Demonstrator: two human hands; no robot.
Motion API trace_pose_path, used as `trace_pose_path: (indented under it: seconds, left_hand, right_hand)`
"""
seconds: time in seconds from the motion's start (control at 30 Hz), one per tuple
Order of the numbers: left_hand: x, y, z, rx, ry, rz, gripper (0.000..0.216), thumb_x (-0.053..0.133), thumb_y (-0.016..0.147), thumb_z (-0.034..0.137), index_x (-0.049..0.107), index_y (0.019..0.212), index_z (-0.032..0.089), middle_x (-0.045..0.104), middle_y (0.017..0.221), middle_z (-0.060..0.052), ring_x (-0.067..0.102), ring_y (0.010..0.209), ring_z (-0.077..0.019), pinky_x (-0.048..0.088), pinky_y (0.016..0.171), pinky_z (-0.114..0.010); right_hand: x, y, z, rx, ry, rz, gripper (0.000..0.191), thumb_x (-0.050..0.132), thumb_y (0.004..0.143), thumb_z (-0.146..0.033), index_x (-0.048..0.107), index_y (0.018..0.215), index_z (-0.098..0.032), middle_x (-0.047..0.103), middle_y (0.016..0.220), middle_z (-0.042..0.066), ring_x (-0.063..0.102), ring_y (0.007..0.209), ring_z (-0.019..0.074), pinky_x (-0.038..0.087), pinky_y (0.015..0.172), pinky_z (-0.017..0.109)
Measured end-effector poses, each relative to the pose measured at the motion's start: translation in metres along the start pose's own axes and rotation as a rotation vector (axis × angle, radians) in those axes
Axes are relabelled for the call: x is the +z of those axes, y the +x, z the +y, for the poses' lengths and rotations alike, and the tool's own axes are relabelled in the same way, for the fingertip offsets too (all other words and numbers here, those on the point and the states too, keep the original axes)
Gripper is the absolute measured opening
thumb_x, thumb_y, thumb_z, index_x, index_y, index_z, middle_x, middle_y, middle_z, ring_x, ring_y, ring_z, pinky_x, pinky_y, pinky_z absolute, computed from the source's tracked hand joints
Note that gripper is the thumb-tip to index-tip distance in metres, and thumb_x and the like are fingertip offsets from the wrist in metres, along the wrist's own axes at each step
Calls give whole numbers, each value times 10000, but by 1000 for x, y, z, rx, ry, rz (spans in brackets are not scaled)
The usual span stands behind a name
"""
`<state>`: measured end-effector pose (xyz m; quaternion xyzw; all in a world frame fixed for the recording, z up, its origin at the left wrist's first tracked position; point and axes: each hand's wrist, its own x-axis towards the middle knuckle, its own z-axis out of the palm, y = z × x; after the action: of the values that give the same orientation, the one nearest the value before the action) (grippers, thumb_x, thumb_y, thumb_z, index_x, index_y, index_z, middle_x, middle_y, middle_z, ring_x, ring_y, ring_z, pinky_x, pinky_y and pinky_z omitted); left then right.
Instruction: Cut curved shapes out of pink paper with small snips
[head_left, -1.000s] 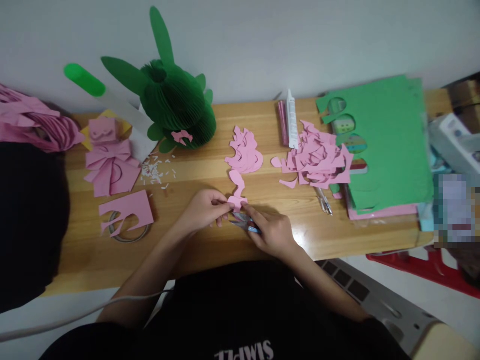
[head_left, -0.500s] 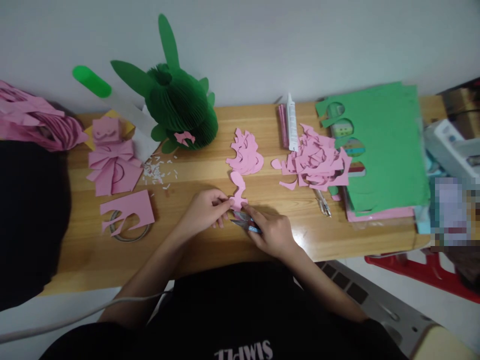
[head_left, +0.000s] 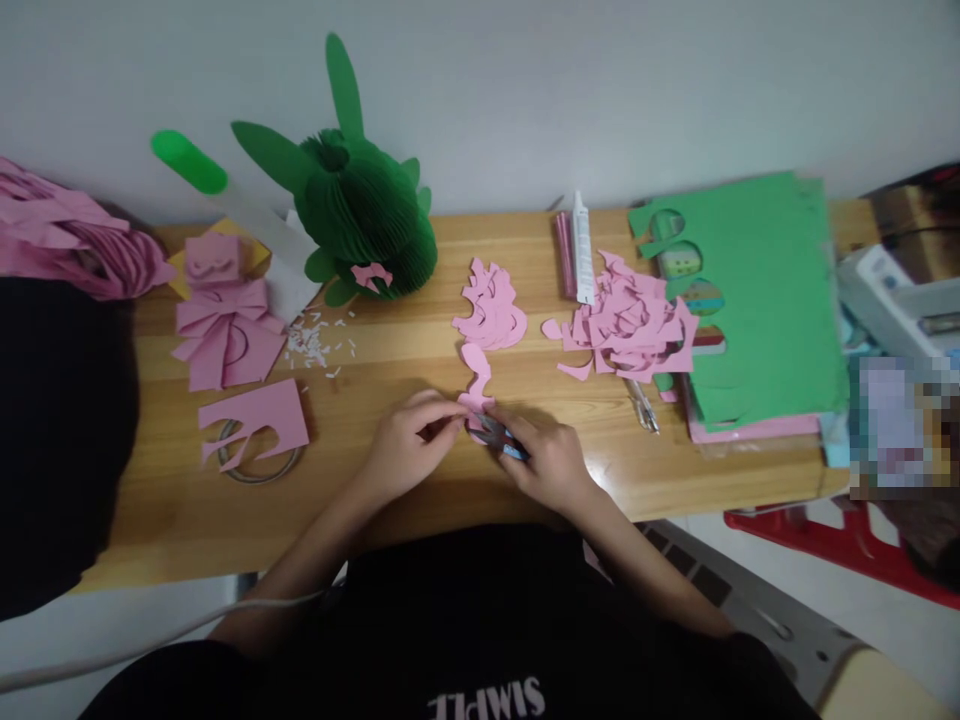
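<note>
While a pink cutout (head_left: pixel 470 402) lies between them, the left hand (head_left: pixel 412 445) pinches it and the right hand (head_left: pixel 553 462) clasps scissors (head_left: pixel 514 452).

Across the top of the frame, a pale grey wall (head_left: pixel 525 100), smooth, matt and bluish under dim light. Below, over most of the width, a long wooden table (head_left: pixel 397 520), honey brown with lengthwise grain, back edge close to the wall. Soft glare on the tabletop, right of lower centre. At lower right, pale floor (head_left: pixel 840 590), a red plastic frame (head_left: pixel 855 540) and partly hidden grey furniture (head_left: pixel 757 590) with dark square panels.
</note>
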<state>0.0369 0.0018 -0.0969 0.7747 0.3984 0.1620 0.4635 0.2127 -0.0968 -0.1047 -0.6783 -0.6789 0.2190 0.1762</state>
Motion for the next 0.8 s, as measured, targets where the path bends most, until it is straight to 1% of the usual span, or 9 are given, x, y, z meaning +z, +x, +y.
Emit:
trace_pose_path:
  seconds: [0.13,0.23,0.33,0.47,0.53,0.6,0.7,0.77,0.8]
  left_hand:
    - [0,1,-3,61,58,-28,219,531,850,134,740,892,183,662,743,-37,605,677,-144,452,645,-254]
    - [1,1,-4,85,99,-51,251,506,862,128,742,917,195,670,760,-38,616,699,-149,453,654,-255]
    - [2,0,-5,110,135,-72,276,485,856,109,742,899,199,678,778,-42,623,719,-153,451,664,-255]
    - [4,-2,-6,110,135,-60,280,478,852,105,742,873,193,690,808,-56,629,732,-160,456,677,-262]
    - [6,-3,-6,105,132,-56,285,477,853,105,744,885,202,693,812,-53,634,739,-161,463,683,-261]
    - [7,-3,-4,64,111,-36,277,496,851,117,739,940,213,708,840,-48,645,759,-160,475,696,-259]
    - [8,-3,0,-94,68,56,298,508,861,154,695,1086,210,727,888,-42,646,732,-145,484,686,-250]
    - [9,-2,3,-196,60,114,292,519,869,197,668,1120,197,724,851,-35,630,674,-136,476,650,-245]
    - [9,0,4,-222,64,125,275,533,869,224,665,1108,192,718,818,-29,620,648,-135,468,631,-244]
  right_hand:
    - [1,1,2,17,66,10,428,579,836,-234,651,1255,-184,755,1109,109,722,862,263,559,727,350]
    - [1,1,4,26,87,13,435,588,819,-227,654,1247,-191,767,1070,102,721,847,256,553,712,338]
    - [1,1,4,25,99,17,433,592,811,-227,655,1238,-190,774,1040,90,718,851,252,544,700,327]
    - [1,0,4,14,92,26,446,592,802,-224,652,1243,-183,788,925,72,715,775,241,529,648,309]
    - [1,0,4,7,87,32,449,586,800,-217,653,1243,-183,788,929,72,716,779,240,528,652,307]
    - [1,0,4,10,82,31,453,583,802,-219,649,1249,-185,788,946,73,717,789,241,528,654,307]
    - [2,0,4,18,90,24,457,580,811,-221,640,1263,-178,784,983,85,717,804,243,529,663,312]
    - [2,0,5,19,94,20,460,577,812,-218,638,1266,-178,782,998,90,716,817,246,530,670,315]
    - [2,0,5,22,90,18,463,577,810,-217,638,1268,-182,783,988,86,716,810,247,528,664,314]
